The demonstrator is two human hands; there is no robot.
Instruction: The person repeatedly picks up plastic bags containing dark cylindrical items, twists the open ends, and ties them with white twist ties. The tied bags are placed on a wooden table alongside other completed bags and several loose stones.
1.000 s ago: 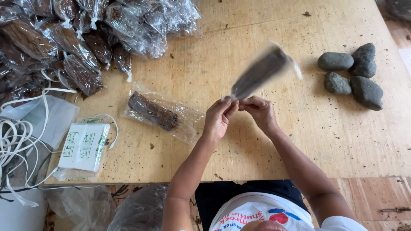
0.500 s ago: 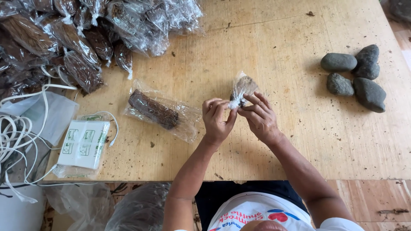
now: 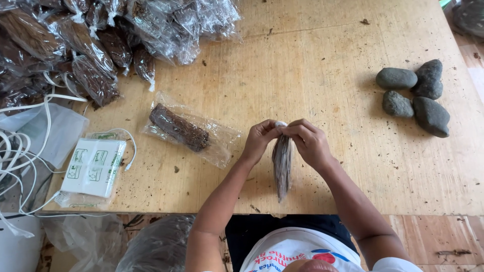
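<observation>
Pinching the twisted neck of the clear packet (image 3: pixel 282 163) between our left hand (image 3: pixel 260 141) and right hand (image 3: pixel 308 142), both clamped at its top, we let its long axis hang toward us above the wooden table (image 3: pixel 312 70).

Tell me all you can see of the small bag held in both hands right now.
The small bag is clear thin plastic, packed with dark brown shredded stuff. It hangs neck up, tapering downward, over the near edge of the wooden table. The left hand and right hand pinch its gathered whitish neck together. Nothing else touches it.
</observation>
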